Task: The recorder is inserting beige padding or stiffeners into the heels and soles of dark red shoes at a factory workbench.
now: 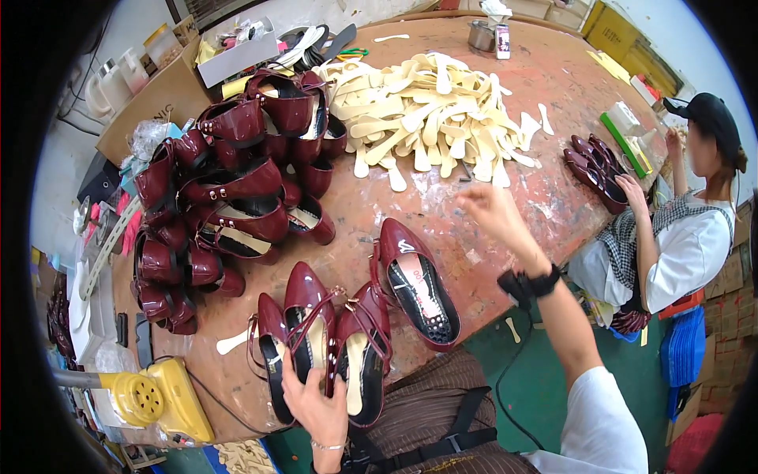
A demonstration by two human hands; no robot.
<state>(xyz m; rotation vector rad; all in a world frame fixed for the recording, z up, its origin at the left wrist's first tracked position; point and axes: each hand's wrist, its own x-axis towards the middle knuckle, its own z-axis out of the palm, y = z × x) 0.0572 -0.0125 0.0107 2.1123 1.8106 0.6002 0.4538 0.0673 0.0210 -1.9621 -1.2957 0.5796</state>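
Note:
At the table's near edge stands a row of burgundy patent pointed shoes with thin straps. My left hand [317,407] is closed round the heel end of the middle shoe [302,288], thumb and fingers on either side. A strapped shoe [267,316] is to its left and another shoe [371,312] to its right; cream pads lie inside. Farther right, a single shoe [403,245] shows its black lining and a pale printed patch. Above the table, my right hand [496,217] hovers with fingers curled together, close to a heap of cream insole pads [426,110]; anything between the fingertips is hidden.
A tall stack of burgundy shoes [237,189] fills the left. A yellow machine [178,399] stands at the lower left. A co-worker [687,229] sits at the right by more shoes [588,170]. A metal pot [482,37] is at the back. A cable crosses the green floor.

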